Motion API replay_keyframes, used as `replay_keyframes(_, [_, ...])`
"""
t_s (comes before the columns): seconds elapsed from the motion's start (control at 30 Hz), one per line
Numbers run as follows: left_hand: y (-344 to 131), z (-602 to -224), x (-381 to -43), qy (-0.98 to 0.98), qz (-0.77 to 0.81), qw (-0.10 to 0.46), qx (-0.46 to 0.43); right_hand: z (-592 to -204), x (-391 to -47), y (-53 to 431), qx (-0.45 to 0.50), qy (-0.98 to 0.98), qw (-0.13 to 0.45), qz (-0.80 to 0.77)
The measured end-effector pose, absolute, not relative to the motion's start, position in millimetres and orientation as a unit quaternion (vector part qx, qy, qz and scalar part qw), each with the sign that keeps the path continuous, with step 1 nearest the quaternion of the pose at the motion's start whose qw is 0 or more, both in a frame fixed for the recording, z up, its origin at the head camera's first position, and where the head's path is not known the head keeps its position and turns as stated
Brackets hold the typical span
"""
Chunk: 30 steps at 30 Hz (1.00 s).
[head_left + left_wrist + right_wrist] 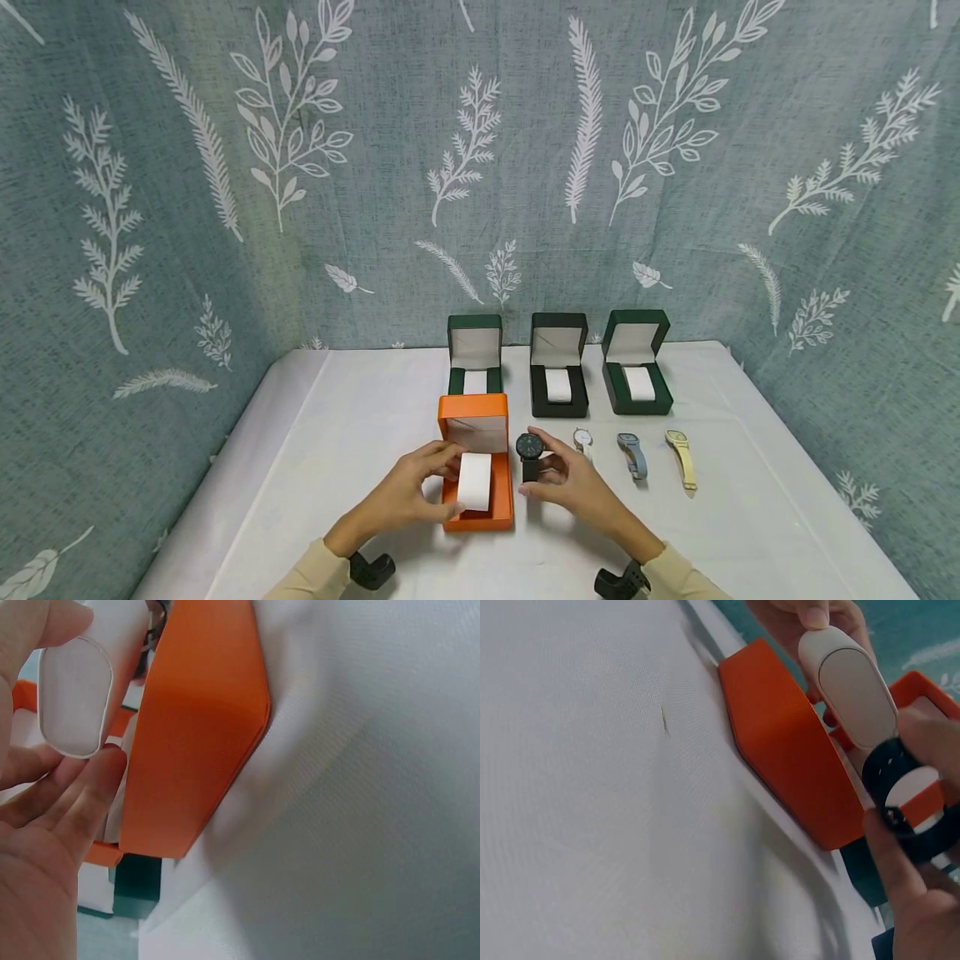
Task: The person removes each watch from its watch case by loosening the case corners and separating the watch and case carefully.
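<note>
In the head view, an open orange watch box (pixel 480 525) stands in front of me, its lid raised at the back. My left hand (pixel 416 483) pinches a white watch cushion (pixel 474 482) between thumb and fingers; the left wrist view shows the cushion (pixel 75 701) raised above the box wall (pixel 195 727). Just right of the box, my right hand (pixel 576 485) holds a black wristwatch (pixel 529 447), dial facing up. Its strap (pixel 889 769) forms a closed loop in the right wrist view, with thumb and fingers around it.
Behind the orange box stand a green box (pixel 475 322), a black box (pixel 559 408) and another green box (pixel 637 406), all open with white cushions. Right of my right hand lie a white-dial watch (pixel 582 439), a blue watch (pixel 633 457) and a yellow watch (pixel 682 458).
</note>
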<state>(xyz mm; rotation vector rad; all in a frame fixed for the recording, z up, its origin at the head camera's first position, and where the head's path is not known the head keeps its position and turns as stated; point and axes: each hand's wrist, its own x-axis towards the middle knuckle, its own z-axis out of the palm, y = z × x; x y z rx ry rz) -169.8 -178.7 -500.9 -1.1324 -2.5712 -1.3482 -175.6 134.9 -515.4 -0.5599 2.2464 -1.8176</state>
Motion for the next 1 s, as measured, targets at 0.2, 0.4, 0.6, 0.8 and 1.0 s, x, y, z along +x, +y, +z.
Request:
replay_keyframes(0.2, [-179.1, -501.8, -169.7, -0.826, -0.433, 0.013, -0.361, -516.9, -177.9, 132.0, -0.146, 0.781, 0.089, -0.601])
replay_keyframes(0.4, [-179.7, -504.2, -170.1, -0.824, -0.434, 0.012, -0.362, -517.2, -178.8, 126.8, -0.090, 0.785, 0.089, -0.606])
replay_keyframes(0.6, [-180.2, -502.6, -168.5, -0.827, -0.431, 0.012, -0.360, -518.9, -177.7, 124.9, -0.056, 0.786, 0.087, -0.609])
replay_keyframes(0.8, [-179.9, -500.7, -168.1, -0.822, -0.436, 0.015, -0.365, -523.0, -180.4, 123.0, -0.035, 0.790, 0.070, -0.608])
replay_keyframes(1.0, [-179.6, -501.6, -168.3, -0.817, -0.443, 0.016, -0.369, -524.4, -181.5, 119.5, -0.023, 0.791, 0.052, -0.609])
